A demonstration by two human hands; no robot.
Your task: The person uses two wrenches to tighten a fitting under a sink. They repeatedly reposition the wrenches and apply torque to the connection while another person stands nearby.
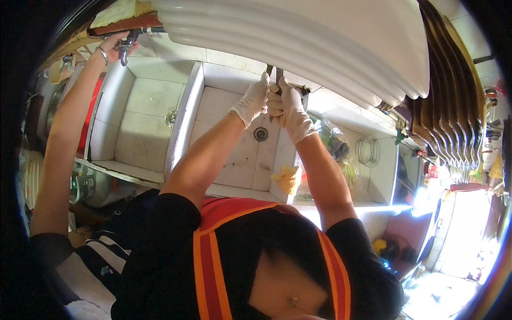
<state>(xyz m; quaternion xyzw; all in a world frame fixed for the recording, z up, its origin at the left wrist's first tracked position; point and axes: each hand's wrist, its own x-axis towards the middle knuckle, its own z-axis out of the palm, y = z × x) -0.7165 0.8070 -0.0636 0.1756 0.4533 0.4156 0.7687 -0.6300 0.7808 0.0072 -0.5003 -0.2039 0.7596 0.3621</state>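
Well, from the head camera, the only view on my feed, I see both of the wearer's hands in white gloves just off 12 o'clock, over a white-tiled basin (226, 160). My left hand (253, 104) is on the 12 o'clock line with its fingers curled in; I cannot tell whether it grips anything. Close beside it toward 1 o'clock, my right hand (289, 105) is closed narrow around a narrow dark thing (279, 74), which shows past the fingers on the 12 o'clock side, between the two hands. What kind of object it is I cannot make out.

Beneath the hands, nearer the dial's centre, I see a round drain (260, 134) in the basin floor. Toward 4 o'clock a yellow cloth (287, 179) hangs over the basin wall. Near 3 o'clock a clear plastic bag (335, 137) with greens lies in the next basin, just beside a coil of wire (368, 151). White ridged panels (298, 32) fill the stretch from 12 to 1 o'clock.

At about 10 o'clock I have another tiled basin (146, 122), and beyond it, farther out, a co-worker's hand (112, 49) with a bracelet at the wrist, touching a metal tap (126, 49). My red apron (229, 209) shows below, around 6 to 7 o'clock.
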